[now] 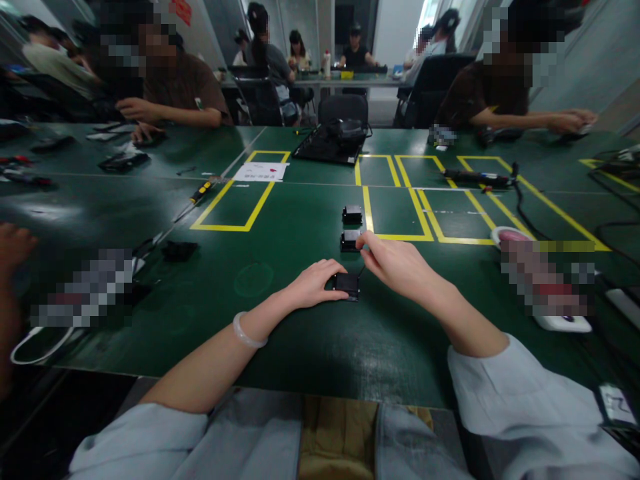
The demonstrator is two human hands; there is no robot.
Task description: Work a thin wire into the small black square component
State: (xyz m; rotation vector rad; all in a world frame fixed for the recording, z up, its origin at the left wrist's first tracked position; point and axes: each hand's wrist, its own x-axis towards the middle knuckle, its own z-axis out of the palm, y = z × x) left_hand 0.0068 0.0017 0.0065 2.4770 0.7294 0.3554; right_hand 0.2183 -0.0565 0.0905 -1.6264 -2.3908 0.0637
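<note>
My left hand (320, 283) is closed around the left side of a small black rectangular part (347, 286) lying on the green table. Thumb and fingers grip its near and far edges. Just to the right, my right hand (400, 260) pinches a thin dark rod-like tool (362, 271), which points down at the part's right edge. The tool's exact kind is too small to tell. Beyond the hands sit two similar black parts in a line: the nearer black part (350, 241) is partly covered by my right fingers, and the farther black part (353, 214) stands apart.
Yellow tape rectangles (220, 229) mark the green table (300, 353). A yellow-black handled tool (202, 193) and a white paper (260, 172) lie left. A black electric screwdriver-like tool (480, 178) with a cable and a white-cased device (560, 323) lie right. Co-workers sit opposite.
</note>
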